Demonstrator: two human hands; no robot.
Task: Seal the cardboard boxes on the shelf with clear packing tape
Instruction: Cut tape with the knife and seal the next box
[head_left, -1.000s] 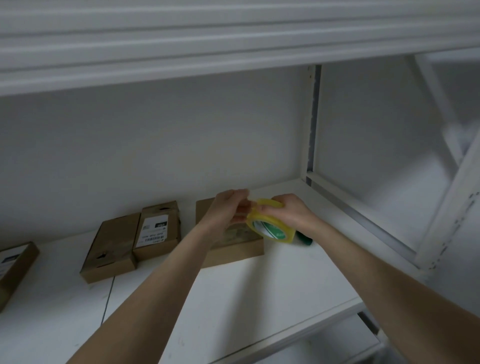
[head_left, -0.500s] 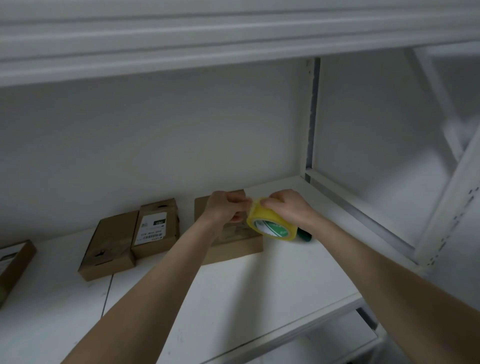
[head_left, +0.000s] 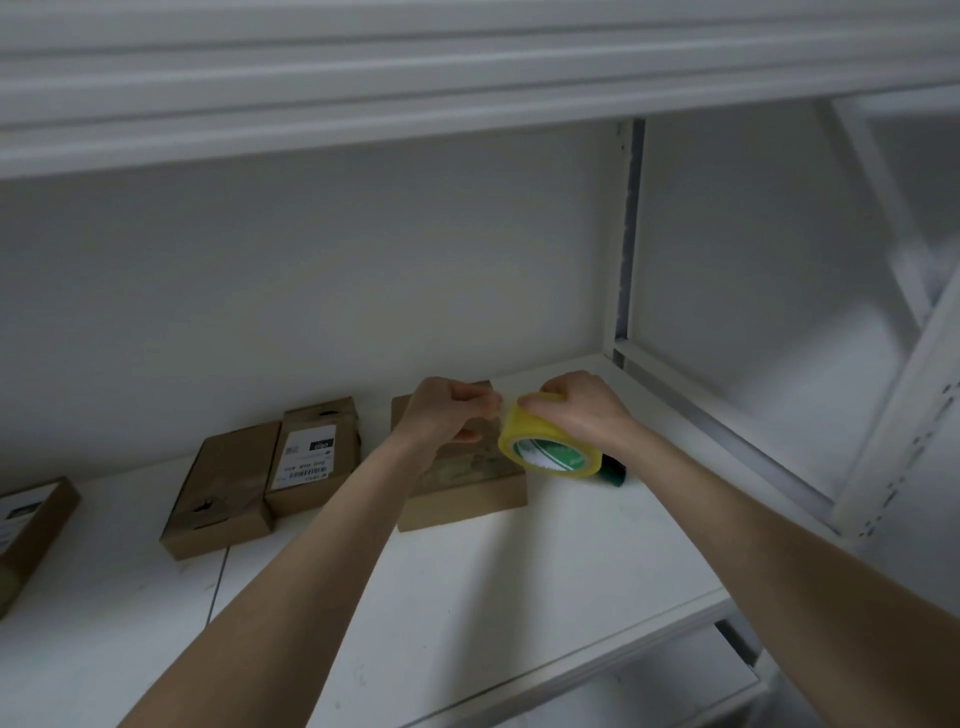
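The shelf (head_left: 467, 613) carries all the work; both forearms reach across its front edge. Above the rightmost box (head_left: 467, 499), the left hand (head_left: 441, 415) pinches the free end (head_left: 497, 409) of the tape between thumb and curled fingers. The right hand (head_left: 584, 410) grips the tape roll (head_left: 545, 447) from above, with its fingers curled over the rim. The roll is tilted and is held just above the box's right edge. Only a short length of tape spans the gap between the hands.

Failure modes, judged from this position:
- The pinch covers little tape. If it slips, the end is likely to snap back onto the roll and must be found again.
- Clear tape under low tension can fold and stick to itself or to the fingers.
- The box is light and unrestrained. A pull along the tape may drag it, so that the strip lands skewed off the seam.
- The box top looks mottled, possibly with old tape. The view is too dim to confirm this, and adhesion there may be poor.

A dark green object (head_left: 615, 475) lies just behind the roll, touching or nearly touching it, and limits travel to the right. To the left, well apart from the hands, a labelled box (head_left: 311, 457) sits against a plain box (head_left: 223, 493). A fourth box (head_left: 31, 525) is at the frame edge. Further back, the back wall (head_left: 311, 286) closes off the rear. The upright (head_left: 626, 234) and the upper shelf (head_left: 467, 104) restrict lift height.
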